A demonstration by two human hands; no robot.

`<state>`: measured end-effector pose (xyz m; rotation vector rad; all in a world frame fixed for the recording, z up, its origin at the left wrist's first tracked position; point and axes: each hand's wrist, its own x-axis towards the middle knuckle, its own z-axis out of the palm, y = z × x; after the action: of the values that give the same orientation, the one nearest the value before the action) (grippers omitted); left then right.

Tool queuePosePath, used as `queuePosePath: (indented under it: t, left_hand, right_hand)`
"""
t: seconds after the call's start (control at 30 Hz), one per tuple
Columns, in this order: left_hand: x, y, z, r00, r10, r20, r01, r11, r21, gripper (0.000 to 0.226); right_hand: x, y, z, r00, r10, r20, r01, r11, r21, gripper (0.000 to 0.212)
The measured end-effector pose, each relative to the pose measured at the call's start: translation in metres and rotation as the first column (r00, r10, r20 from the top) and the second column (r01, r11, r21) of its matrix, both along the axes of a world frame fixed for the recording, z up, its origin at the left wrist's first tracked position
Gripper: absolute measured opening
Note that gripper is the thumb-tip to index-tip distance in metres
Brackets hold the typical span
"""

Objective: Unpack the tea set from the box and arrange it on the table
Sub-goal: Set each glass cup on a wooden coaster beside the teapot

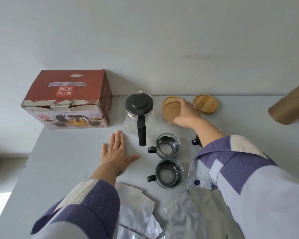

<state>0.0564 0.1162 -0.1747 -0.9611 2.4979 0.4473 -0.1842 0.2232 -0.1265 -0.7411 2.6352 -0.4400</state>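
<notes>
The red tea set box (67, 99) stands closed at the table's back left. To its right sits a glass teapot (140, 114) with a black lid and handle. Two glass cups (167, 145) (169, 173) with black handles stand in front of it; a third cup's handle (195, 141) peeks out from under my right arm. My right hand (185, 112) grips a stack of round bamboo coasters (170, 109) near the wall. Another coaster (205, 103) lies just right of it. My left hand (117, 150) rests flat and open on the table, left of the cups.
A gold metal canister (290, 106) stands at the far right. Crumpled white wrapping bags (136, 213) lie at the near edge between my sleeves. The grey table (62, 161) ends at the left, below the box. A white wall rises directly behind.
</notes>
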Motion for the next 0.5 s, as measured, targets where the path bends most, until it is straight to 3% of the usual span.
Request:
queuePosePath:
  t: [0.13,0.2,0.33,0.5]
  left_hand:
    - [0.0,0.001,0.003,1.0,-0.008,0.004,0.008,1.0,-0.006,0.096]
    - [0.0,0.002,0.004,1.0,-0.011,0.001,0.011,1.0,-0.012,0.096]
    - [0.0,0.002,0.004,1.0,-0.012,0.003,0.012,1.0,-0.01,0.096]
    - [0.001,0.001,0.001,1.0,-0.013,0.001,0.013,1.0,-0.017,0.096]
  right_hand:
    - [-0.001,0.018,0.017,0.964,0.062,0.259,-0.082,0.994,0.068,0.092]
    - [-0.001,0.023,0.026,0.944,0.096,0.315,-0.146,0.979,0.139,0.086]
    - [-0.001,0.026,0.029,0.956,0.12,0.266,-0.193,0.944,0.267,0.079]
    - [0.006,0.024,0.01,0.98,0.196,-0.008,-0.181,0.917,0.354,0.071]
